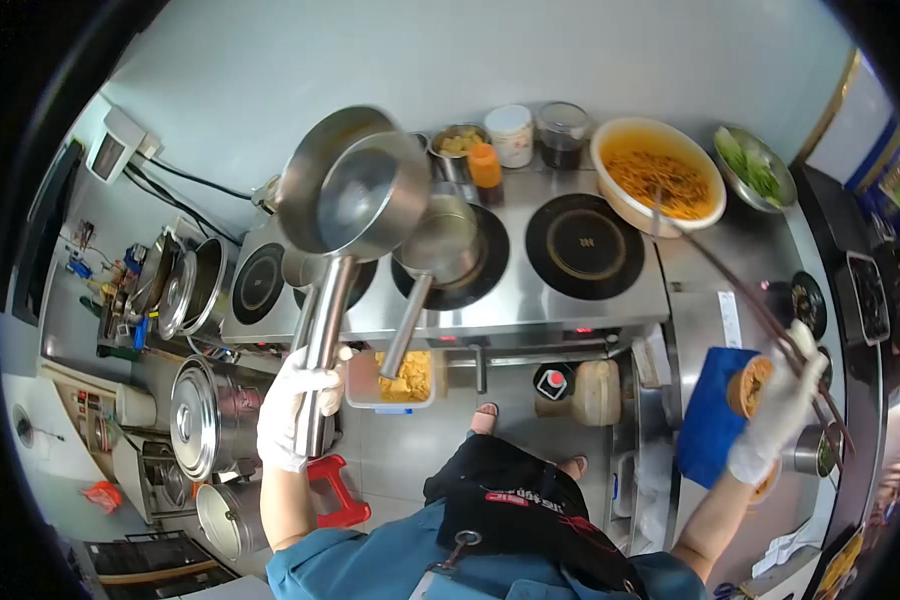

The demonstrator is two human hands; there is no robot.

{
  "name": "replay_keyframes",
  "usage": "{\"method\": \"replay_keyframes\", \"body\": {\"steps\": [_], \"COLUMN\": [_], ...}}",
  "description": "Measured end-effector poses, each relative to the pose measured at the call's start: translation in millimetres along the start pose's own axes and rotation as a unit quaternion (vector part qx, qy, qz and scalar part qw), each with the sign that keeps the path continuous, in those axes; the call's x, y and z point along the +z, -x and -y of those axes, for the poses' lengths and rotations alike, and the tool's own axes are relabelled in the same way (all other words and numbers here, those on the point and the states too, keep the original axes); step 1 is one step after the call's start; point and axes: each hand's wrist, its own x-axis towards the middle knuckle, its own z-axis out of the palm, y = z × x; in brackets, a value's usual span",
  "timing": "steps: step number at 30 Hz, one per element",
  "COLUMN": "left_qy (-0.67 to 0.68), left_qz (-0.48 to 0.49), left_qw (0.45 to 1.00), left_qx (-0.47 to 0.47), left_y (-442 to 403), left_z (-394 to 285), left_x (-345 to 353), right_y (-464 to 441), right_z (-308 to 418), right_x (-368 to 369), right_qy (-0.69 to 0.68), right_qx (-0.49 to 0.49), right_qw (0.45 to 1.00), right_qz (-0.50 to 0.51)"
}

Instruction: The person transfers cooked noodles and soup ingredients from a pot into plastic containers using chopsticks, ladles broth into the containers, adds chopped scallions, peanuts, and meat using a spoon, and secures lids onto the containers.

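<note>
Saucepan (355, 200) clamped by handle (329, 315) in left hand (295, 410); long chopsticks (738, 286) gripped in right hand (782, 408)

gloved left hand (302, 405) and gloved right hand (782, 405) both curl closed, bare forearms (288, 508) spread wide.

I see smooth, shiny metal on the round silver long-handled saucepan (355, 190) and a softer metallic sheen across the flat silver stovetop (510, 310), where the round black hobs (587, 245) look smooth and glassy. The long slender dark-brown chopsticks (740, 282) read to me as wood, while the thin white wrinkled gloves (782, 410) could be rubber or plastic; I can't tell from here. I make out matt cloth on the black printed apron (500, 490) and teal shirt (390, 545), and smooth plastic on the bright-red stool (340, 495).
</note>
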Motion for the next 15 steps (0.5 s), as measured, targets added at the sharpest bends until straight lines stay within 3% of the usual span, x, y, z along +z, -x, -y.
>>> {"method": "replay_keyframes", "body": {"steps": [1, 2, 3, 5, 6, 7, 8, 9, 11, 12, 14, 15], "left_qy": [0.008, 0.013, 0.031, 0.055, 0.066, 0.079, 0.097, 0.099, 0.117, 0.113, 0.134, 0.153], "left_qz": [-0.017, -0.021, -0.054, -0.096, -0.127, -0.157, -0.166, -0.170, -0.200, -0.187, -0.206, -0.216], "left_qw": [1.000, 1.000, 0.998, 0.994, 0.990, 0.984, 0.981, 0.980, 0.973, 0.976, 0.969, 0.964], "left_qx": [0.013, 0.014, 0.020, 0.022, 0.019, 0.019, 0.020, 0.018, 0.014, -0.004, -0.016, -0.017], "left_y": [-12, -13, -14, -18, -21, -26, -34, -35, -48, -54, -62, -65], "left_z": [1, -3, -2, -1, -2, -2, 2, 4, 11, 18, 25, 34], "left_x": [-18, -47, -77, -128, -149, -168, -188, -211, -258, -289, -322, -336], "right_y": [9, 26, 46, 78, 88, 92, 99, 103, 102, 100, 99, 96], "right_z": [-16, -33, -40, -90, -105, -158, -179, -215, -258, -278, -303, -309], "right_x": [58, 111, 165, 251, 290, 319, 342, 362, 393, 401, 416, 420], "right_qy": [0.116, 0.109, 0.038, 0.109, 0.102, 0.208, 0.185, 0.319, 0.348, 0.357, 0.417, 0.413], "right_qx": [-0.057, -0.080, 0.020, -0.106, -0.214, -0.310, -0.332, -0.367, -0.423, -0.420, -0.446, -0.448], "right_qw": [0.990, 0.986, 0.987, 0.937, 0.885, 0.791, 0.766, 0.660, 0.581, 0.580, 0.486, 0.482], "right_qz": [0.048, 0.100, 0.156, 0.315, 0.401, 0.484, 0.518, 0.572, 0.602, 0.600, 0.625, 0.629]}}
